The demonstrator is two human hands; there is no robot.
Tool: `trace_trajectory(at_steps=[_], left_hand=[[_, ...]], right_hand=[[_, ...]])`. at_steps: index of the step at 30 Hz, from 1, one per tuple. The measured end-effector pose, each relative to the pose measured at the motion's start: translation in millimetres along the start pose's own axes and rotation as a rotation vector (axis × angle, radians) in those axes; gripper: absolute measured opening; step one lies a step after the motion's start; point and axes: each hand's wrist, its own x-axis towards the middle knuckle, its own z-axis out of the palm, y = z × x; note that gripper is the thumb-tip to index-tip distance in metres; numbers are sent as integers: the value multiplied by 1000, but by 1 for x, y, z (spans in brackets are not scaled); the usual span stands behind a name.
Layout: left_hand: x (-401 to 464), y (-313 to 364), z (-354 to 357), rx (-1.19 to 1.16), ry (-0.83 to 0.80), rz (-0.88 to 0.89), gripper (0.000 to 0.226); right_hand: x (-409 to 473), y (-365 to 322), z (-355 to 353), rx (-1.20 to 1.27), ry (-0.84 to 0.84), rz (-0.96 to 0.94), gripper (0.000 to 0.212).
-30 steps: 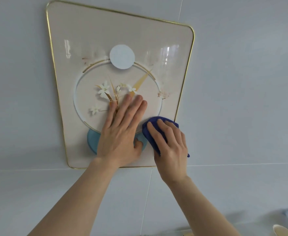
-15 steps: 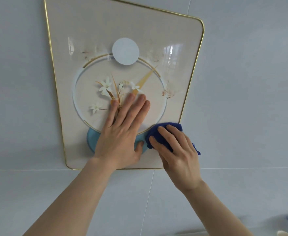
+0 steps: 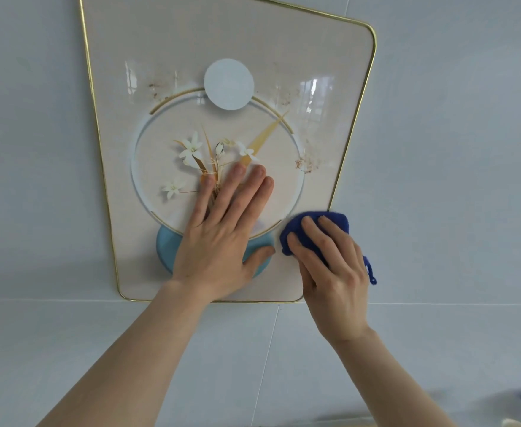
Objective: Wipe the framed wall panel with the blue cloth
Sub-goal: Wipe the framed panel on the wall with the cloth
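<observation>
Moved: right hand (image 3: 333,266) and cloth (image 3: 317,226) slid right toward the gold frame edge.
Wall: pale tiles.
Panel (image 3: 160,57): hung on the wall; brown smudges upper left, upper right, mid right.
Left hand (image 3: 219,238): open, flat, bracing the panel.
Right hand: fingers pressing the bunched cloth at the lower right.
Risk: wiping past the edge could catch the cloth's loose loop on the frame, jolting the panel.
</observation>
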Motion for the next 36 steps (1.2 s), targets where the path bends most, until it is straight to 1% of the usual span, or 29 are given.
trace_trajectory(at_steps=[3, 7, 12, 16, 18, 20, 22, 23, 25, 26, 28, 30, 33, 36], left_hand=[[0, 0, 4, 6, 32, 0, 91], [0, 1, 9, 33, 83, -10, 75], [1, 4, 17, 68, 134, -31, 69], [2, 6, 24, 85, 176, -43, 68], [2, 7, 26, 93, 199, -44, 69], [3, 7, 28, 104, 227, -44, 69], [3, 6, 30, 102, 260, -53, 67], [3, 6, 31, 103, 272, -59, 67], [4, 7, 32, 106, 276, -61, 66], [4, 7, 32, 103, 276, -57, 65], [4, 6, 31, 101, 280, -55, 65], [4, 6, 31, 109, 288, -59, 65], [4, 6, 33, 114, 303, -62, 64], [4, 7, 33, 115, 315, -68, 64]], right_hand=[[-8, -3, 2, -14, -3, 2, 33], [-9, -4, 2, -29, -11, -1, 36], [-35, -4, -3, -54, -129, -63, 49], [-32, -12, -9, 1, -207, 17, 55], [-27, -14, -16, 88, -218, 85, 48], [-17, -15, -26, 187, -154, 184, 33], [5, -14, -36, 234, -25, 285, 26], [21, -13, -40, 230, 46, 302, 24], [55, -10, -43, 193, 152, 251, 21], [70, -9, -41, 168, 174, 193, 19], [88, -7, -29, 114, 161, 63, 20], [93, -4, -14, 68, 117, -19, 22], [93, 1, 1, 45, 126, -56, 23], [98, 4, 1, 1, 130, -102, 24]])
